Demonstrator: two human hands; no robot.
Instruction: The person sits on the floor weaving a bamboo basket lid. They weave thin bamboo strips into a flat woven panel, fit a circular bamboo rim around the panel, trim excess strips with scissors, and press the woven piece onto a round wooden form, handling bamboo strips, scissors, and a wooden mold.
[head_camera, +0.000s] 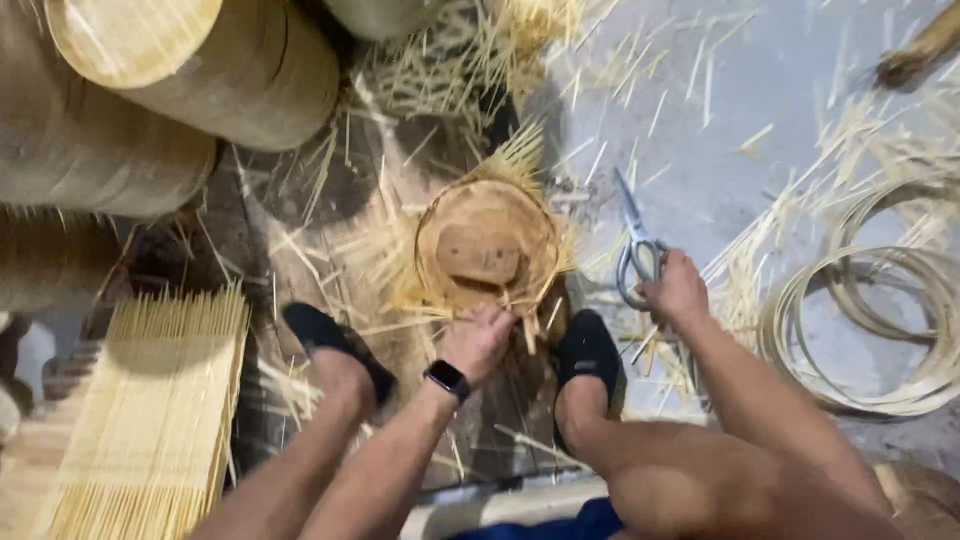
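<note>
- Between your two feet, on the dark wooden boards, a round wooden block sits with thin bamboo strips fanning out from under its edge.
- Your left hand rests at the near rim of that block, fingers curled down onto the strips; you wear a black watch on that wrist. The fingers are bent close, but whether they actually pinch a strip cannot be made out.
- Your right hand is out to the right on the grey floor, closed around the handles of a pair of scissors; the blades point away from you and lie flat on the floor.
- Your feet are in black shoes: the left shoe sits left of the block, the right shoe just beside its near right edge.
- To your left lies a flat mat of pale bamboo sticks, laid side by side.
- At the upper left stand stacks of round bamboo steamers, lying on their sides.
- To the far right, coiled bamboo hoops lie on the floor, with loose splinters scattered all around.
</note>
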